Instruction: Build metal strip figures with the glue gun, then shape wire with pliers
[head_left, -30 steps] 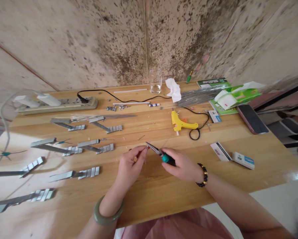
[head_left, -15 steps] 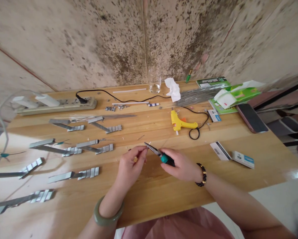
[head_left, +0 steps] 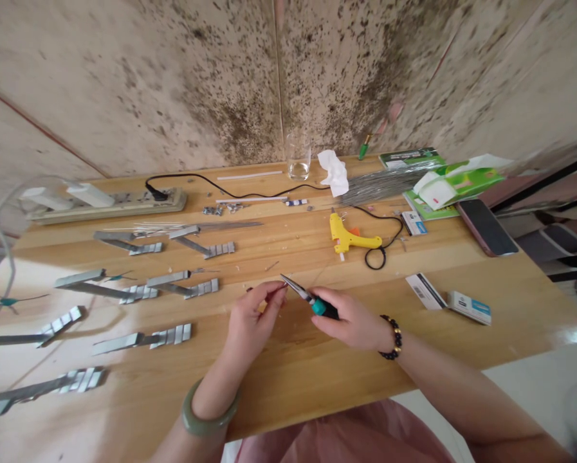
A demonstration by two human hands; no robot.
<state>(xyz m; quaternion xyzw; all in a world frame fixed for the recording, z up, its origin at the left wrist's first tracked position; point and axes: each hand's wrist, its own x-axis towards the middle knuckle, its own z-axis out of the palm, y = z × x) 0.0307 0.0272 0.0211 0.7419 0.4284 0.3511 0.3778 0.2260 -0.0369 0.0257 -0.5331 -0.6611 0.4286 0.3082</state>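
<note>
My right hand (head_left: 350,319) grips a pair of needle-nose pliers (head_left: 307,299) with teal handles, its pointed jaws aimed up and left. My left hand (head_left: 252,318) is pinched closed just left of the plier tips, holding a small thin piece too tiny to name. Both hands hover low over the near middle of the wooden table (head_left: 317,373). A green bangle sits on my left wrist and a dark bead bracelet on my right.
Several silver folded-strip pieces (head_left: 172,334) lie on the left. A yellow glue gun (head_left: 348,239) with a black cord, a power strip (head_left: 109,202), a glass (head_left: 298,157), a wire bundle (head_left: 379,186), a tissue box (head_left: 455,183), a phone (head_left: 485,227) and small boxes (head_left: 469,307) lie farther out.
The plier tips have dipped slightly toward my left fingertips; otherwise both hands stay in place.
</note>
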